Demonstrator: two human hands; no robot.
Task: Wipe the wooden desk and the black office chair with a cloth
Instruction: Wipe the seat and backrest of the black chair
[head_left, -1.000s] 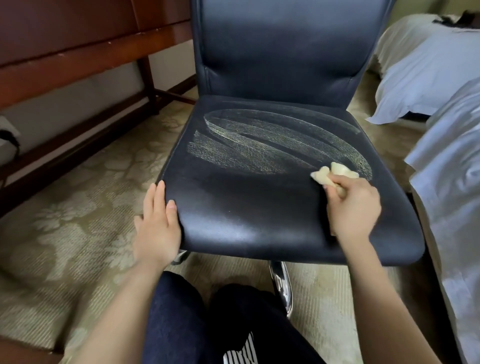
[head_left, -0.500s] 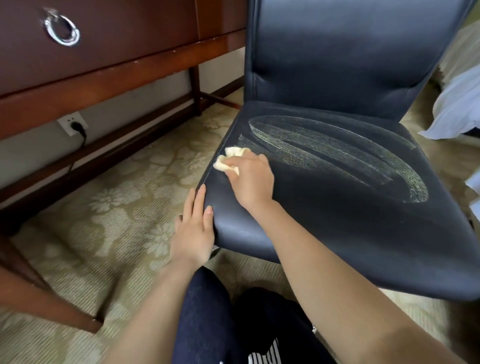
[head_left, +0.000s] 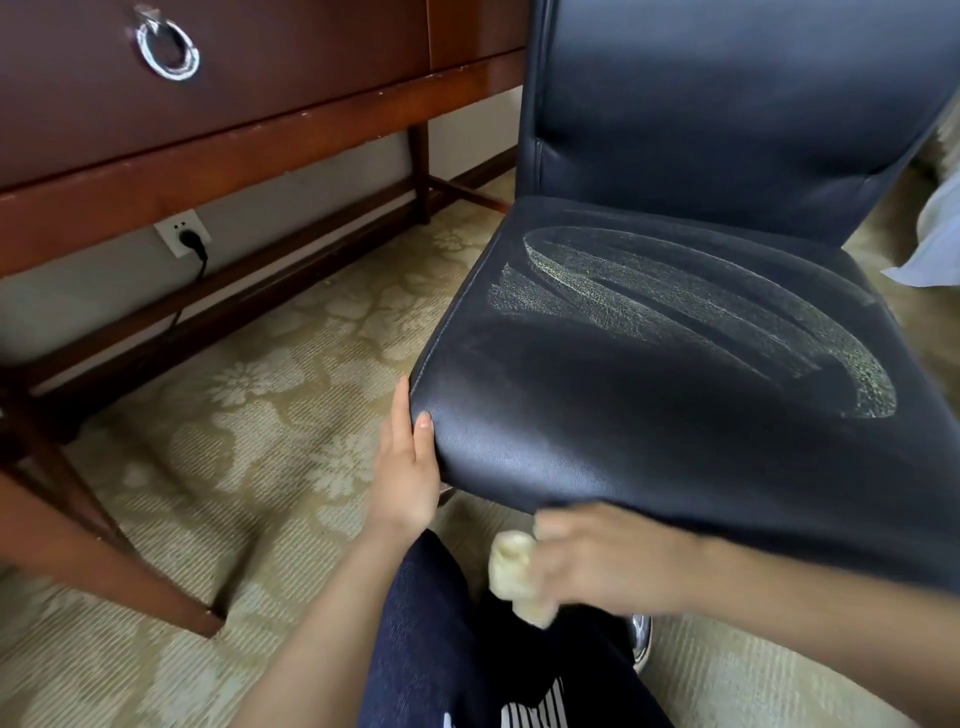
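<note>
The blurred right hand (head_left: 597, 561) grips a bunched pale cloth (head_left: 514, 571) just below the near edge of the black office chair (head_left: 649, 415) seat. The left hand (head_left: 405, 478) lies flat against the seat's near-left corner, fingers straight and thumb on the leather. Pale curved streaks mark the seat's far half, and the wooden desk (head_left: 285, 140) stands to the left.

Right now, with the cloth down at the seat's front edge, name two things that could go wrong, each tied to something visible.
1. The pale streaks across the chair seat may get left behind, since the cloth in the right hand is below the front edge.
2. Only the left hand steadies the seat's corner; if it lets go, a firm wipe might turn or shift the chair.
</note>
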